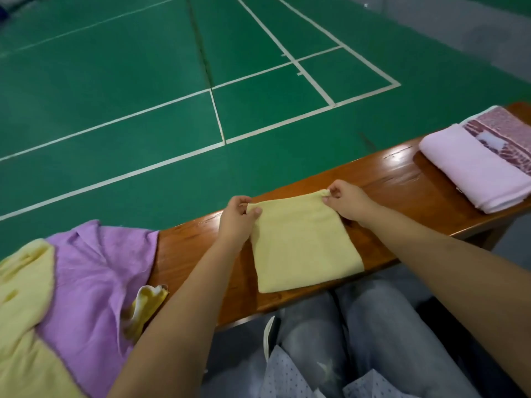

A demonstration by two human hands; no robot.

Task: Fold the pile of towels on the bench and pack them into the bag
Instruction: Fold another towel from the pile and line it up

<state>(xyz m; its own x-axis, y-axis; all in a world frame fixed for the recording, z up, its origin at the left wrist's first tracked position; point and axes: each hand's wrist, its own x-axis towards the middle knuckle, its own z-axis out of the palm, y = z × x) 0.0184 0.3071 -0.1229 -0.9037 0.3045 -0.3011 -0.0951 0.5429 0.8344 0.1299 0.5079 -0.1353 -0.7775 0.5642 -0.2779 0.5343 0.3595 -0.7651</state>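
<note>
both arms reach out; left hand (238, 216) and right hand (346, 201) fingers pinch the yellow towel's (304, 248) far corners.

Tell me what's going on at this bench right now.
A person is folding towels on a wooden bench beside a green court. The left hand and right hand each pinch a far corner of a yellow towel lying flat and partly folded. Unfolded purple and yellow towels are heaped to the left; folded pink towels sit stacked to the right. No bag can be identified.
</note>
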